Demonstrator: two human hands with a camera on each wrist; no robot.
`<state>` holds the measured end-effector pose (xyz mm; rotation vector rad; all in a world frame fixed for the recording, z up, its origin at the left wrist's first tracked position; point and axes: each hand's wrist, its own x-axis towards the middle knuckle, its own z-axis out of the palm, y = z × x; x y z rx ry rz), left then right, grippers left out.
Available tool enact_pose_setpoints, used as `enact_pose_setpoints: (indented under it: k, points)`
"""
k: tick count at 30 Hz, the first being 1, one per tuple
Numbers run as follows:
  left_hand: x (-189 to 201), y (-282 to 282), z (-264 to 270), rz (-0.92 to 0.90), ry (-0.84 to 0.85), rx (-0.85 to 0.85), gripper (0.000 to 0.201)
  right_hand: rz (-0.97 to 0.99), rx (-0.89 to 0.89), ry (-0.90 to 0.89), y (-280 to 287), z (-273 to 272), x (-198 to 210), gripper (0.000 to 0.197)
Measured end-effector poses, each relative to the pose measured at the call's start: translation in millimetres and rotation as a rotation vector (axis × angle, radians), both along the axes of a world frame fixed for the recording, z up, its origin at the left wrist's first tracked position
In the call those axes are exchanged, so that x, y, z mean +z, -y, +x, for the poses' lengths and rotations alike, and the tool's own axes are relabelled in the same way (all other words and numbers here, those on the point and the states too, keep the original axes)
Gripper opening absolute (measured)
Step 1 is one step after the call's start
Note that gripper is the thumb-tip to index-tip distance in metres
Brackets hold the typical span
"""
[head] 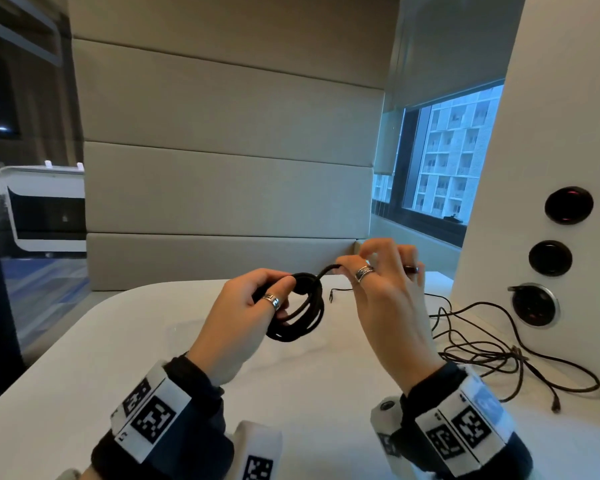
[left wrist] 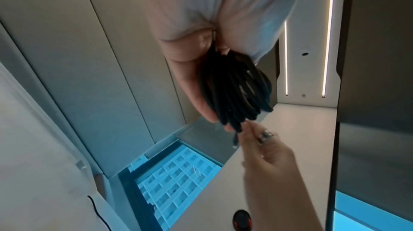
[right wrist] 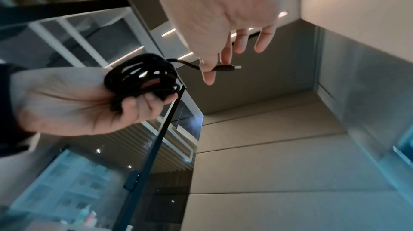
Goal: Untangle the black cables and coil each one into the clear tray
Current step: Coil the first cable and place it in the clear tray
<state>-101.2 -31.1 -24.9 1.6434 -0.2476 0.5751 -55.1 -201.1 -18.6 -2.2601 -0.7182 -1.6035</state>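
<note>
Unlabelled coiled cable (head: 297, 311) in left hand (head: 238, 318).

Coiled black cable (head: 297, 313): several tight loops, held up off the bench in my left grip (head: 243, 317). Its free end sticks out to the right, plug (right wrist: 225, 68) pinched in my right grip (head: 381, 289). Second black cable (head: 492, 355) lies loose and tangled on the bench, right side. Clear tray (head: 187, 332) barely shows under the coil.
</note>
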Motion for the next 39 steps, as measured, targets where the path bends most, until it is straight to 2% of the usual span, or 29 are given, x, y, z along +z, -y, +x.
enact_pose_setpoints:
  k: [1,4,5,8,11,14,17,19,22,25,28,31,34,37,39]
  points:
    - [-0.7,4.9,-1.0,-0.02,0.008,-0.024,0.017,0.047,0.095,-0.067,-3.9,1.6,-3.7,0.012]
    - [-2.0,15.3,-4.0,-0.051,0.083,-0.041,0.017,0.174,0.441,-0.363,-16.3,-3.2,-11.1,0.04]
    - [-2.0,16.2,-4.8,-0.038,0.12,-0.021,0.017,0.201,0.503,-0.45,-19.6,-6.7,-11.5,0.041]
    - [-1.0,15.7,-7.7,0.068,0.214,0.066,0.016,0.382,0.686,-0.768,-22.9,-11.7,-7.9,0.025]
    - [-2.1,11.7,-6.1,0.158,0.234,0.145,0.014,0.619,0.962,-1.127,-21.0,-13.9,-1.2,0.024]
    - [-5.0,8.4,-4.1,0.249,0.255,0.216,0.011,0.716,1.095,-1.295,-18.4,-16.7,1.8,0.023]
    - [-6.8,8.4,-3.7,0.315,0.321,0.279,0.01,0.834,1.161,-1.346,-18.3,-17.2,2.2,0.02]
    - [-8.3,9.3,-2.6,0.303,0.309,0.261,0.01,0.87,1.184,-1.38,-19.1,-17.7,2.9,0.02]
    - [-9.9,9.6,-2.5,0.311,0.288,0.25,0.011,0.867,1.219,-1.418,-18.3,-20.5,6.9,0.02]
    - [-10.2,7.2,-1.6,0.324,0.3,0.238,0.01,0.82,1.255,-1.42,-16.3,-25.0,9.3,0.029]
    - [-11.5,3.4,-0.5,0.372,0.279,0.238,0.009,0.597,1.123,-1.306,-17.4,-26.7,6.1,0.029]
    - [-10.5,0.1,-1.0,0.434,0.173,0.148,0.009,0.538,0.961,-1.211,-17.5,-24.2,3.9,0.028]
    - [-6.3,-1.4,-3.5,0.458,0.07,0.01,0.015,0.467,0.887,-1.17,-17.2,-23.9,3.6,0.028]
    - [-1.6,0.7,-7.4,0.389,0.063,-0.085,0.03,0.439,0.86,-1.171,-17.5,-25.1,5.1,0.027]
    - [-1.0,2.9,-9.0,0.387,0.095,-0.1,0.032,0.369,0.797,-1.123,-15.9,-25.1,6.2,0.023]
